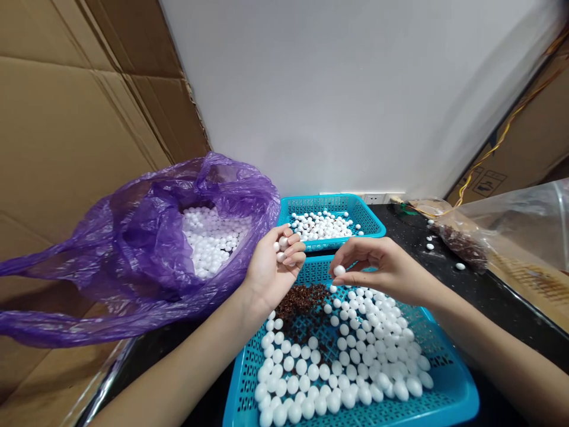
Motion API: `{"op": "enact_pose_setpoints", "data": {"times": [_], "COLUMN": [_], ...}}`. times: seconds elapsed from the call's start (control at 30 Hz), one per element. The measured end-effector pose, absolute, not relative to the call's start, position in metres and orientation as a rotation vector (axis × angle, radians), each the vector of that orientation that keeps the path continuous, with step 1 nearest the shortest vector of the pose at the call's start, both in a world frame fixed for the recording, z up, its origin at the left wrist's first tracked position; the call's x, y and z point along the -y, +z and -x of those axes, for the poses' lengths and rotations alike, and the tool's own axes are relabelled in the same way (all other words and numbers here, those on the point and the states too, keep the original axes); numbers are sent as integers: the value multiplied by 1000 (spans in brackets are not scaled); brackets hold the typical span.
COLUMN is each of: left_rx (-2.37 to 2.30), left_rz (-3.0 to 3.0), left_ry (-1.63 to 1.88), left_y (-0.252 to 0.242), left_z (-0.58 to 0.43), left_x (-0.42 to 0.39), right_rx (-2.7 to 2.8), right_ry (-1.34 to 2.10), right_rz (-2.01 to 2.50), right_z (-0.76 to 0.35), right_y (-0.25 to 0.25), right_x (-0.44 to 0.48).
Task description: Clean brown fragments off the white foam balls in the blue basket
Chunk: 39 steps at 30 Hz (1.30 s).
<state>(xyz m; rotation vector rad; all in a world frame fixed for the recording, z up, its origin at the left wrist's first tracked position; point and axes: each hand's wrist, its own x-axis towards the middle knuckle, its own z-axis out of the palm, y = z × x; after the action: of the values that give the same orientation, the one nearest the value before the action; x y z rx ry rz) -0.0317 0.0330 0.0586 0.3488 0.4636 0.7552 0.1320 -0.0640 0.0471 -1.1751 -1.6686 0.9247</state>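
Observation:
My left hand (278,255) is cupped palm up, its curled fingers closed around several small white balls (281,257). To its right, my right hand (377,264) pinches a single white ball (339,270) between thumb and fingertips. Both hands hover over the far part of a large blue plastic basket (457,385). White balls (306,367) cover much of the basket's floor in rows and in a denser group at the right. A heap of dark brown crumbly bits (304,301) lies near its far left, partly behind my left hand.
At the left, a purple plastic bag (146,237) gapes open over many white balls. A smaller blue basket (377,228) with white balls stands behind. On the black tabletop (413,237), loose balls and a clear bag of brown bits (464,246) lie right. Cardboard (66,118) flanks the left.

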Motion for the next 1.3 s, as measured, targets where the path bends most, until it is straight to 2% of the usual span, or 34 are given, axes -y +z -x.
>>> {"op": "enact_pose_setpoints", "data": {"times": [0.2,0.63,0.93,1.03,1.1,1.23,1.3], "left_rx": [-479,-488,-471,-478,-484,-479,-462], "left_rz": [-352,-346,-341,-365,-397,-632,-914], "left_ry": [767,753,743,745,742,724,750], "left_y": [61,61,57,56,55,57,60], "left_z": [32,32,32,32,31,31,32], "left_x": [-30,-29,-29,-29,-29,-25,-17], "right_rx": [1722,1643,2403,2194,1878,1184,904], "right_ry": [939,1244,940,981,1185,1819,1830], "right_rz": [1095,1011,1346,1388,1291,901,818], "right_z": [-129,-128,-142,-145,-144,-128,-114], "right_y": [53,65,41,36,40,57,60], "right_x": [71,79,64,59,58,68,76]}}
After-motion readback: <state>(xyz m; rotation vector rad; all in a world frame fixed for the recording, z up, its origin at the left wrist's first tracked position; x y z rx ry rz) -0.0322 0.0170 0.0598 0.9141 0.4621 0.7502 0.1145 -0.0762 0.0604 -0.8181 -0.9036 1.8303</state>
